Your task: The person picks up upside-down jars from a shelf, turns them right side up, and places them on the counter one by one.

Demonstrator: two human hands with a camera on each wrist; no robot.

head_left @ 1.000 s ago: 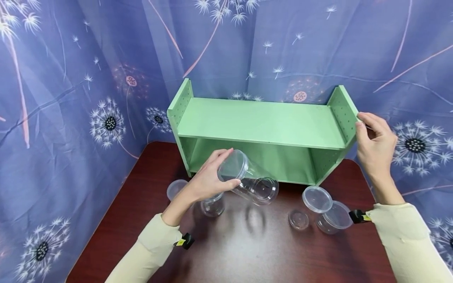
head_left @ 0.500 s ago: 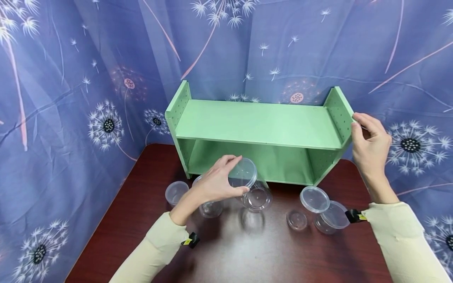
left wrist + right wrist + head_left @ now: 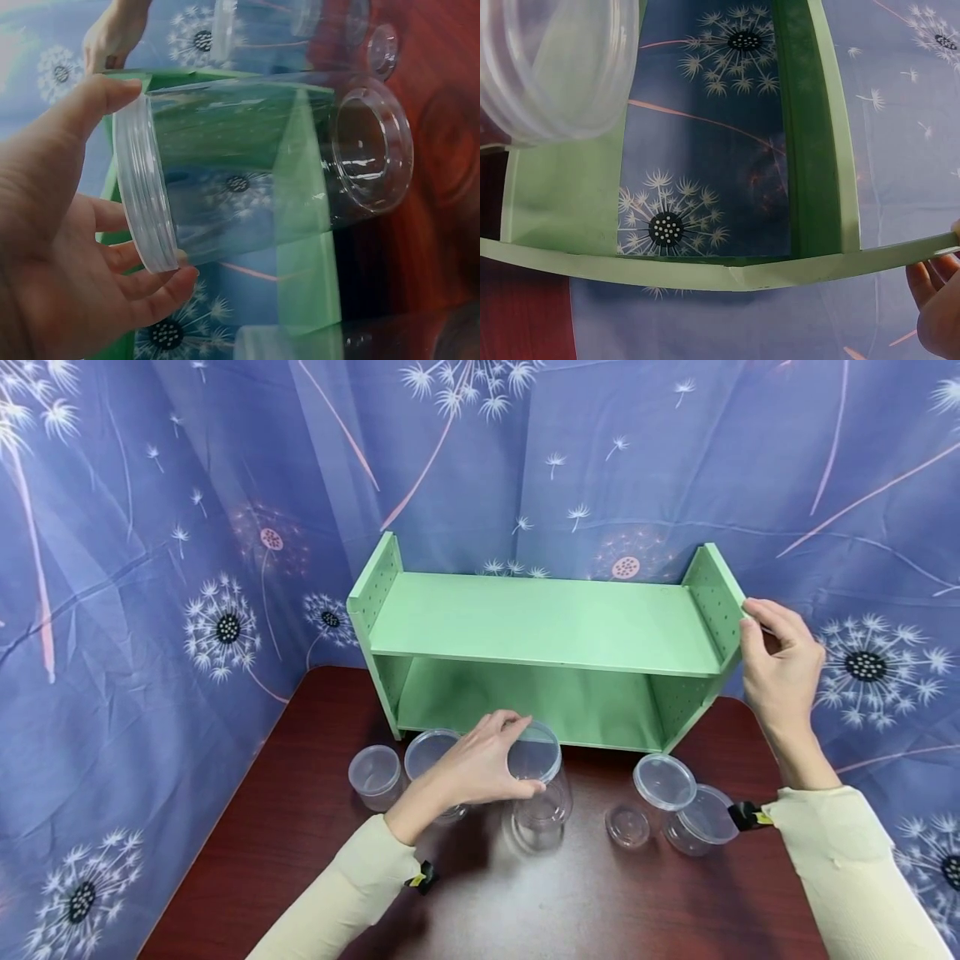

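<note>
My left hand [image 3: 483, 764] grips a tall clear plastic jar [image 3: 247, 172] by its lid [image 3: 142, 184], thumb on one side and fingers on the other. The jar stands nearly upright just in front of a green two-tier shelf [image 3: 540, 618]. Its base is low over the table; whether it touches the wood I cannot tell. At the shelf's right end, my right hand [image 3: 783, 656] pinches the upper front edge of the side panel [image 3: 780, 270] between thumb and fingers.
Left of the held jar are a small lidded tub [image 3: 375, 770] and a jar [image 3: 431, 752] partly behind my left forearm. To the right stand a lidded jar [image 3: 664, 782], a small clear container [image 3: 627, 827] and a wider tub [image 3: 705, 817]. A dandelion-print curtain [image 3: 457, 468] hangs behind.
The jar has swung from tilted to nearly upright and come down toward the table, as my left hand moved right and lower. My right hand keeps its hold on the shelf panel.
</note>
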